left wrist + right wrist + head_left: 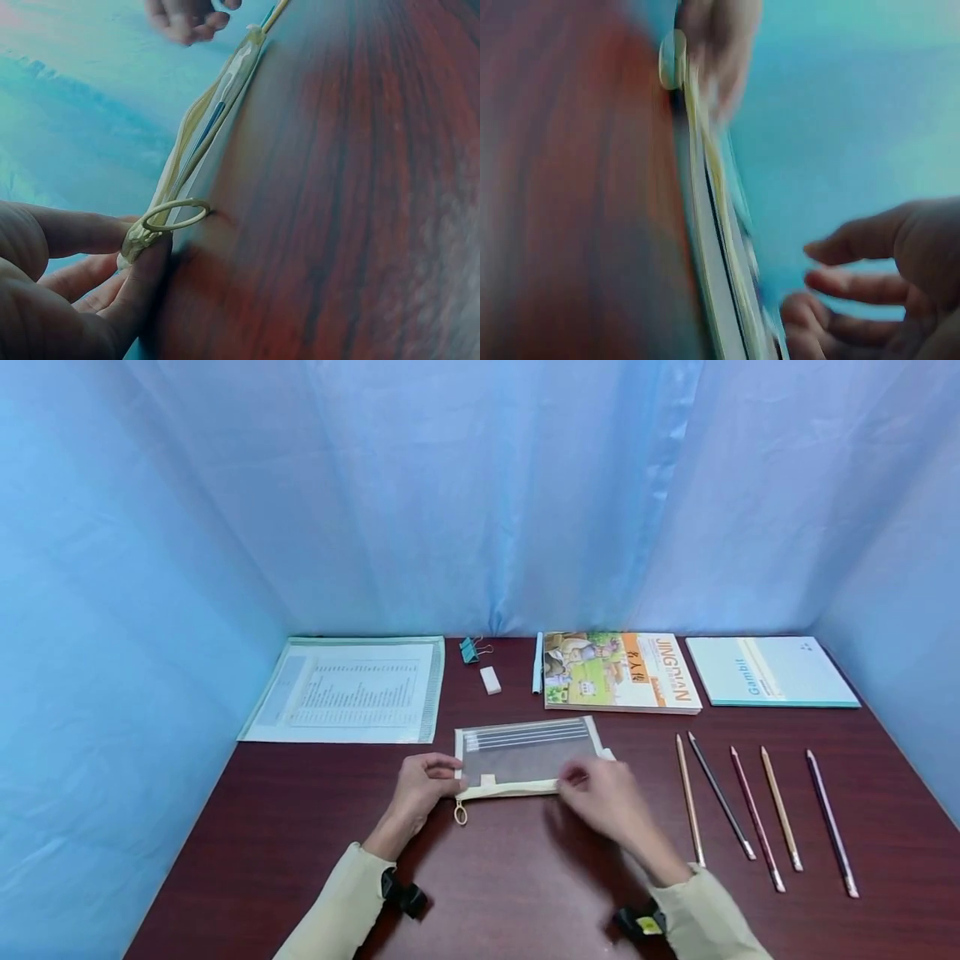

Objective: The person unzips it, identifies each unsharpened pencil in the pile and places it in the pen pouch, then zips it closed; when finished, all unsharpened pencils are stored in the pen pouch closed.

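A see-through zip pouch [517, 763] with cream edging lies on the table, its zip side facing me. My left hand [420, 789] pinches its near left corner, thumb on one side and fingers on the other. Beside that grip hangs the zip's ring pull [178, 215]. The pouch's mouth gapes along the zip in both wrist views, with a thin dark strip showing inside. My right hand [606, 795], blurred, hovers at the pouch's right end. In the right wrist view its thumb and fingers are apart, beside the pouch, with nothing between them.
Several pencils [780, 806] lie on the right. Along the back are a clear document sleeve [341, 691], a teal binder clip [469, 650], a white eraser [491, 680], a light-blue pen [537, 663], an illustrated book [611, 672] and a pale notebook [772, 672]. Blue curtains enclose the table.
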Demonstrator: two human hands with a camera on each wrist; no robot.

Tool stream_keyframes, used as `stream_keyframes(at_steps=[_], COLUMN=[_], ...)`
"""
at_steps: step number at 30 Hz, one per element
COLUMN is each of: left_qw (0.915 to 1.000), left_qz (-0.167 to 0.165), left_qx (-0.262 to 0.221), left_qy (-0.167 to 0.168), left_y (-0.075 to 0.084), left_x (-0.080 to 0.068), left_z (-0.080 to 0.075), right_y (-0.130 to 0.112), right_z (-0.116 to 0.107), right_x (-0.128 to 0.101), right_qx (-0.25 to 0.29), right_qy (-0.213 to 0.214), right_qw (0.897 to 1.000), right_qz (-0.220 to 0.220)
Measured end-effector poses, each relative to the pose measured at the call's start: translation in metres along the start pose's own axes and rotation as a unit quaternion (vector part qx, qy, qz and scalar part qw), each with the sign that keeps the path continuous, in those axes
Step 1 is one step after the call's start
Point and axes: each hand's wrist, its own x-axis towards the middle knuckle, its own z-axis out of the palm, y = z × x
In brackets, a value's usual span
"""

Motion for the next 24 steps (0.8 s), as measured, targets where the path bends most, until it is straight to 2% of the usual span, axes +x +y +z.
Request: stream_keyframes(at_steps=[2, 4, 6, 7, 12, 16, 21, 24], left_qw=[1.0, 0.9999, 0.9999, 0.9999, 0.9994, 0.9996, 0.9998, 0.9998], left_qz=[0.002, 0.004, 0.01, 0.014, 0.032, 0.028, 0.015, 0.012], left_qx=[-0.001, -0.001, -0.003, -0.003, -0.002, -0.005, 0.008, 0.012], left_qy=[0.007, 0.009, 0.011, 0.01, 0.01, 0.01, 0.004, -0.003], left_y=[0.001, 0.003, 0.006, 0.008, 0.015, 0.013, 0.005, -0.002], left_x=[0.001, 0.002, 0.004, 0.005, 0.011, 0.01, 0.002, -0.005], left_z=[0.0, 0.0, 0.0, -0.001, 0.002, 0.004, 0.0, -0.001], right_y=[-0.017, -0.031, -0.043, -0.048, -0.061, -0.061, -0.057, -0.054], right_z=[0.016, 0.034, 0.05, 0.056, 0.072, 0.076, 0.085, 0.088], right_x=[0.003, 0.005, 0.01, 0.013, 0.024, 0.024, 0.013, 0.004], right_qx=[0.092, 0.17, 0.203, 0.212, 0.198, 0.165, 0.149, 0.153], right_qy=[-0.078, -0.153, -0.189, -0.196, -0.189, -0.173, -0.108, -0.075], right_qw=[0.992, 0.972, 0.959, 0.956, 0.961, 0.97, 0.982, 0.985], right_qz=[-0.042, -0.058, -0.058, -0.055, -0.038, -0.044, -0.045, -0.025])
